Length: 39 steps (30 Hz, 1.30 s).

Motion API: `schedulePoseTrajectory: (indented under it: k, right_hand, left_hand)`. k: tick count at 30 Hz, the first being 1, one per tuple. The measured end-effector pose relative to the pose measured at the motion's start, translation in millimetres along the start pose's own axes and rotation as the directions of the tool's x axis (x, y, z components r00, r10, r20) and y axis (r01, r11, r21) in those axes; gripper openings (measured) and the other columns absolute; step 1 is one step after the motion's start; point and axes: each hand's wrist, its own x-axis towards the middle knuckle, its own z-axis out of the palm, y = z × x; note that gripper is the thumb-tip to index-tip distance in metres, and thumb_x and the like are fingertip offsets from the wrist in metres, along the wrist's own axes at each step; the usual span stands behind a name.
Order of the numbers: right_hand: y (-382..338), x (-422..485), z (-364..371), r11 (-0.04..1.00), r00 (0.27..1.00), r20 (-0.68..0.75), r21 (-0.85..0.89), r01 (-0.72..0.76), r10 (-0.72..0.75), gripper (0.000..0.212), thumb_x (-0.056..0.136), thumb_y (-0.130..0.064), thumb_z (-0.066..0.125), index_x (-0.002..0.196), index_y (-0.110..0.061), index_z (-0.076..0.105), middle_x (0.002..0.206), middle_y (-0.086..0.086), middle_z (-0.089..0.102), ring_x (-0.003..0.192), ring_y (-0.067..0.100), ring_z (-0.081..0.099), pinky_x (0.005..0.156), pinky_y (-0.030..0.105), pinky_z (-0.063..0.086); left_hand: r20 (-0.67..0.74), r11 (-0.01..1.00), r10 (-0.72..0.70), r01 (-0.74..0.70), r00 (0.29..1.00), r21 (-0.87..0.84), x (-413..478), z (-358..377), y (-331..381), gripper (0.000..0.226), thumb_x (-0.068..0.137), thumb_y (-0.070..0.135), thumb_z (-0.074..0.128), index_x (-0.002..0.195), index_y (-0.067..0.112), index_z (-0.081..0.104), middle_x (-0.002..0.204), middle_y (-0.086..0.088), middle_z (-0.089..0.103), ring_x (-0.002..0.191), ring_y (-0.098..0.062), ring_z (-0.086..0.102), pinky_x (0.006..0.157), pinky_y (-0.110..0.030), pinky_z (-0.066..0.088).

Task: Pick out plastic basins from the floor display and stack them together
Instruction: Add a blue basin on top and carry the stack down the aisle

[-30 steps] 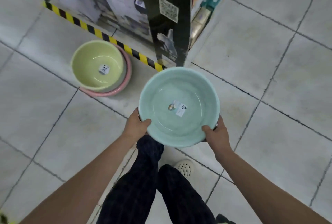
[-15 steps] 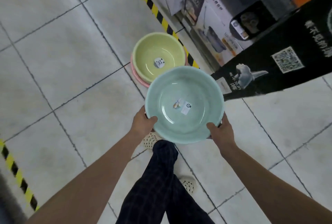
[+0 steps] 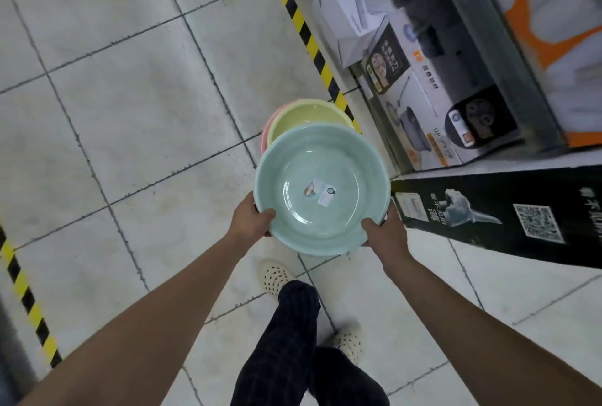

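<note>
- Floor (image 3: 130, 112): The tiled floor carries the two basins I am heading for. My front shoe (image 3: 277, 277) stands beneath the carried basin, where I cannot watch it. One careless step could kick the pair and send it sliding over the smooth tile.
- Black carton (image 3: 521, 210): It lies just to the right of the carried basin, its end near the rim. A swing to the right on the way down could catch that rim and twist the load out of my grip.
- Green basin (image 3: 293, 174): It is held in the air, mouth up and roughly level, and overlaps the near part of the pair below. It hides their near rims, so I may misjudge the centring and land it on an edge, where it would sit tilted.
- Yellow basin (image 3: 306, 115), nested in the pink basin (image 3: 268, 127): Both rest on the floor beside the striped tape (image 3: 312, 43). I cannot tell whether the green one fits inside; forcing it could jam the stack.
- Hands: The left hand (image 3: 249, 221) grips the near-left rim and the right hand (image 3: 386, 234) the near-right rim, thumbs inside. Both holds sit on the near side, so the far side hangs unsupported. If either grip slackens, I judge the basin will dip forward and drop.
- Label (image 3: 321, 193): It is stuck on the green basin's bottom. The next basin nested inside could scuff it.
</note>
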Motion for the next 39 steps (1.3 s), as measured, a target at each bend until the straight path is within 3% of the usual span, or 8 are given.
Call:
schedulePoseTrajectory:
  k: [4,11,17,22,26,30,35,39]
  right_hand:
    - [-33,27,3,0.992,0.998,0.001,-0.110,0.058,-0.058,0.063,0.085,-0.010,0.058,0.143,-0.028,0.041,0.109,0.000,0.059,0.099,0.020,0.058,0.057,0.024,0.057]
    - [-66,87,20,0.964,0.995,0.008,-0.244,0.102,-0.103,0.058,0.082,-0.015,0.060,0.137,-0.027,0.046,0.107,-0.004,0.061,0.104,0.024,0.059,0.089,0.040,0.053]
    - [-75,161,40,0.954,0.996,0.058,-0.289,0.075,-0.061,0.046,0.073,-0.021,0.057,0.118,-0.030,0.058,0.099,-0.010,0.064,0.098,0.023,0.063,0.082,0.049,0.058]
    - [-63,232,53,0.947,0.998,0.060,-0.317,0.048,-0.031,0.038,0.071,-0.021,0.052,0.105,-0.039,0.054,0.096,-0.014,0.061,0.098,0.022,0.063,0.083,0.050,0.058]
    - [-46,275,67,0.946,0.999,0.035,-0.325,0.015,-0.004,0.031,0.078,-0.012,0.057,0.104,-0.029,0.057,0.099,-0.004,0.064,0.097,0.024,0.061,0.086,0.040,0.055]
    - [-31,304,82,0.917,0.999,0.026,-0.398,0.040,-0.033,0.031,0.080,-0.010,0.063,0.109,-0.019,0.062,0.097,-0.003,0.063,0.095,0.023,0.059,0.078,0.026,0.043]
    - [-7,323,106,0.876,0.994,0.002,-0.474,0.094,-0.106,0.036,0.071,-0.011,0.072,0.104,-0.004,0.059,0.113,0.012,0.061,0.103,0.031,0.058,0.078,0.029,0.044]
    - [10,331,111,0.781,0.986,-0.016,-0.613,0.121,-0.165,0.052,0.073,-0.018,0.073,0.120,-0.003,0.055,0.135,0.011,0.051,0.122,0.033,0.048,0.095,0.040,0.048]
  left_hand:
    - [-0.028,1.000,0.000,-0.001,1.000,-0.026,25,1,19,0.044,0.085,0.000,0.057,0.127,0.014,0.054,0.112,-0.010,0.064,0.096,-0.030,0.068,0.061,-0.034,0.061]
    - [-0.225,0.997,0.006,0.011,0.974,0.073,70,11,38,0.022,0.077,0.011,0.063,0.096,0.022,0.063,0.090,-0.002,0.069,0.088,-0.027,0.068,0.076,-0.045,0.061]
    - [-0.356,0.998,-0.029,0.049,0.934,0.048,133,30,32,0.023,0.084,0.015,0.064,0.106,0.011,0.071,0.084,-0.003,0.070,0.081,-0.027,0.068,0.078,-0.041,0.059]
    - [-0.362,0.998,-0.044,0.056,0.931,0.021,187,62,14,0.027,0.090,0.016,0.058,0.116,0.015,0.067,0.094,-0.001,0.068,0.090,-0.025,0.066,0.081,-0.034,0.054]
    - [-0.405,0.994,0.002,0.044,0.914,0.104,232,74,5,0.029,0.088,0.016,0.059,0.115,0.013,0.069,0.101,-0.005,0.067,0.097,-0.027,0.063,0.077,-0.029,0.046]
    - [-0.443,0.972,0.024,0.083,0.896,0.221,264,68,-10,0.046,0.085,0.019,0.067,0.129,0.006,0.062,0.135,-0.011,0.054,0.128,-0.028,0.048,0.103,-0.036,0.041]
    - [-0.453,0.966,0.020,0.100,0.891,0.239,282,59,-31,0.053,0.083,0.019,0.070,0.134,0.008,0.058,0.137,-0.008,0.049,0.130,-0.025,0.046,0.104,-0.035,0.039]
    - [-0.414,0.941,0.063,0.085,0.908,0.328,289,62,-48,0.058,0.085,0.025,0.070,0.140,0.014,0.053,0.140,-0.008,0.048,0.132,-0.026,0.045,0.105,-0.039,0.041]
